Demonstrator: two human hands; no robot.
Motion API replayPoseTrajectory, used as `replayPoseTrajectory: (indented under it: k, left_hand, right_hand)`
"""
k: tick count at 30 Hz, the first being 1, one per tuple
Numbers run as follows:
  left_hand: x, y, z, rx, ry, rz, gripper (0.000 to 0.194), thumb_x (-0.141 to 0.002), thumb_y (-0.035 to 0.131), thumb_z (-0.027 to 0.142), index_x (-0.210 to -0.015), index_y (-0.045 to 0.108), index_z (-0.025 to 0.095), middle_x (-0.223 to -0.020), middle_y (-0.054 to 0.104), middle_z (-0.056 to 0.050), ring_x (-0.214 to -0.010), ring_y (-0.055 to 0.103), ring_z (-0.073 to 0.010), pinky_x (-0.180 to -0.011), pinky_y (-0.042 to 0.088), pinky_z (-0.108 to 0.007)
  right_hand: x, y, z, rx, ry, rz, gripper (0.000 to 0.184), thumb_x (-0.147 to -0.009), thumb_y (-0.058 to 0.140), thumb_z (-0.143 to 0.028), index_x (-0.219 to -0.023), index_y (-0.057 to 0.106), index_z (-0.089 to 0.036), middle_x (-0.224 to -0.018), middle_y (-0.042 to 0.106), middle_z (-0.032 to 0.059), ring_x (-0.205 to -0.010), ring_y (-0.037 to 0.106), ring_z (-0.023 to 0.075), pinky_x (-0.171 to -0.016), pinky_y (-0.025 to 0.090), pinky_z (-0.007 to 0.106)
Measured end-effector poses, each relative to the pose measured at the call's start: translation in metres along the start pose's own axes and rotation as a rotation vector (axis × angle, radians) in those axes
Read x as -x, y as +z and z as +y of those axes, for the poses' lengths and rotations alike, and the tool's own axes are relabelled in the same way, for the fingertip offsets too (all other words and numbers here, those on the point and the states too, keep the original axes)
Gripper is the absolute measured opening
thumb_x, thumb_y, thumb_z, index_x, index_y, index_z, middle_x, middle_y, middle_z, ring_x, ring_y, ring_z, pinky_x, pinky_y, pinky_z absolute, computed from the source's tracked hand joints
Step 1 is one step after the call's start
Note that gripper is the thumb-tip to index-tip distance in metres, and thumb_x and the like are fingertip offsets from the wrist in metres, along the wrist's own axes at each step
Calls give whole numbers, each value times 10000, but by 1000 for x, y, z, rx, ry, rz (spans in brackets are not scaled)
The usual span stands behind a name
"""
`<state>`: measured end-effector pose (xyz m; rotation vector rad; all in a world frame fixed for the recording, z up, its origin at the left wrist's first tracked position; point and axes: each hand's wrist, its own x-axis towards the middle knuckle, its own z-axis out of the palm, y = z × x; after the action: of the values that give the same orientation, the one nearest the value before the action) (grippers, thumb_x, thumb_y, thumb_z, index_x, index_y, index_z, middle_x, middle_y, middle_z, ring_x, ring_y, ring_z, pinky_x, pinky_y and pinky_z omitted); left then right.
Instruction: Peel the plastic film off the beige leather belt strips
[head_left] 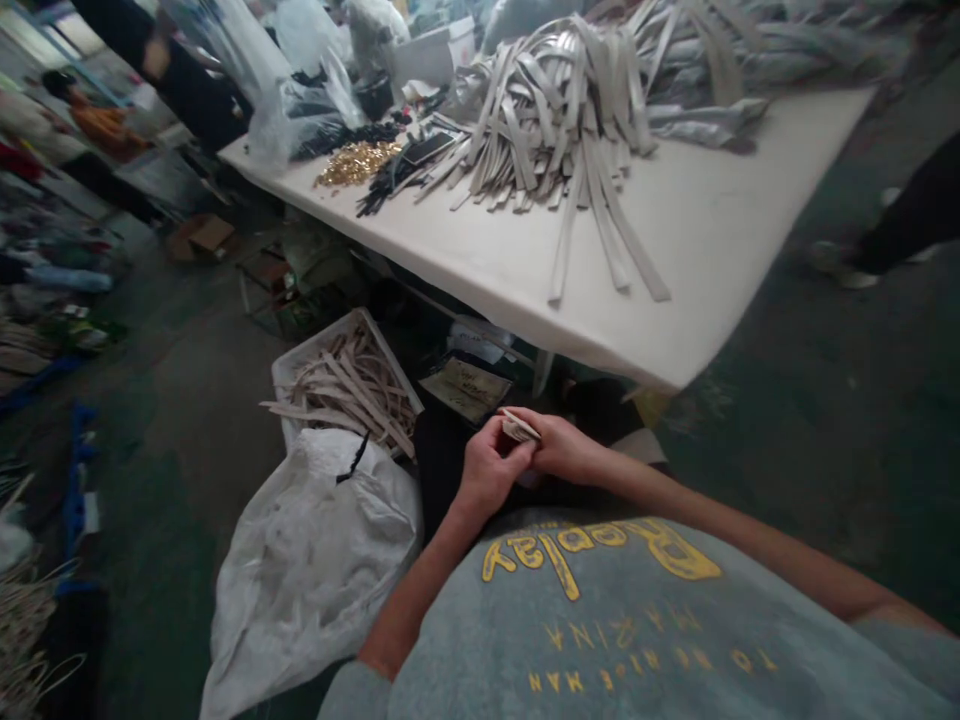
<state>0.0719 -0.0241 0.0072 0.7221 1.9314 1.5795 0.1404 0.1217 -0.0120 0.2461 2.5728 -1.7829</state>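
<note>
Close together above my lap, both of my hands grip a small bundle of thin pale strips (519, 428), seen nearly end-on. My left hand (491, 465) is closed round its near left side, thumb pressed against it. From the right, my right hand (562, 445) closes on the same bundle, fingers along its far edge. How long the strips are is hidden by the hands. On the table ahead lies a large heap of flat grey-beige straps (555, 110), some hanging toward the near corner.
A white table (712, 220) stands ahead. On it lie gold metal pieces (356, 163), black straps (397, 175) and plastic bags. To my left are a crate of beige strips (352, 390) and a white sack (300, 560). A person's leg (907, 220) shows at right.
</note>
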Motion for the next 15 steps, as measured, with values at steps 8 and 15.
replayPoseTrajectory:
  k: [8,15]
  left_hand:
    - [23,-9,-15,154,-152,20,253,-744,761,365,-897,699,173,-823,705,-24,-737,622,-164,-701,495,-281]
    - [-5,-73,-92,131,-212,479,269,-853,633,389,-991,682,163,-968,711,-59,-907,642,-168,-842,492,-286]
  right_hand:
    - [22,-5,2,-263,69,-384,344,-903,565,-449,-1060,635,-150,-790,620,12,-601,519,103,-501,426,196]
    - [18,-13,24,-246,267,-215,518,-859,519,-678,-737,558,-177,-621,535,-7,-455,396,87,-396,313,211]
